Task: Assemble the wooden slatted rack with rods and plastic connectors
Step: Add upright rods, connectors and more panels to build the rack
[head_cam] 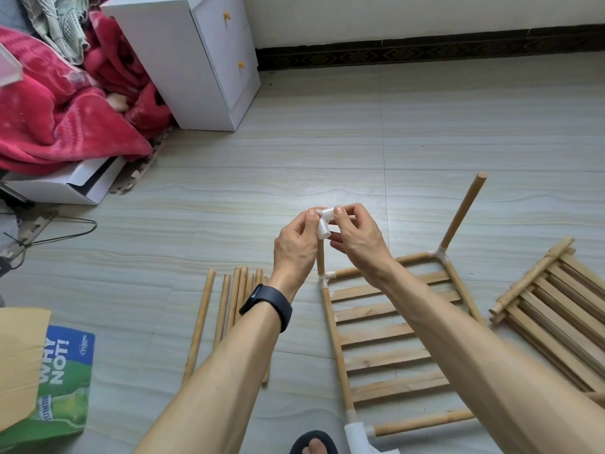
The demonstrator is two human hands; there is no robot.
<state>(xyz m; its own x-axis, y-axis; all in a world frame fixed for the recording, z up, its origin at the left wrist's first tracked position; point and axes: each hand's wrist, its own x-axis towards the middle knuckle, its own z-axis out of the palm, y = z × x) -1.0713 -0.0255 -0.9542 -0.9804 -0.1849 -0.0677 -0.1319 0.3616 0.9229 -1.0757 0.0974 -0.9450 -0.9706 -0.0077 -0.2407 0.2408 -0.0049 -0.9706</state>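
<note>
Above rod point(320, 261), connector point(324, 225), left hand point(296, 247), right hand point(358, 239)

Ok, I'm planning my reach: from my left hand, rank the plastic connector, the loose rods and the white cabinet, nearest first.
1. Plastic connector: pinched between the left hand and right hand.
2. Loose rods: on the floor, below and left.
3. White cabinet: far back on the left.

The slatted frame point(389, 335) lies flat (a left rod point(320, 258) and a right rod point(461, 214) stand at its far corners); a white connector point(324, 224) meets the left rod's tip; loose rods point(229, 306) lie left of the frame.
</note>
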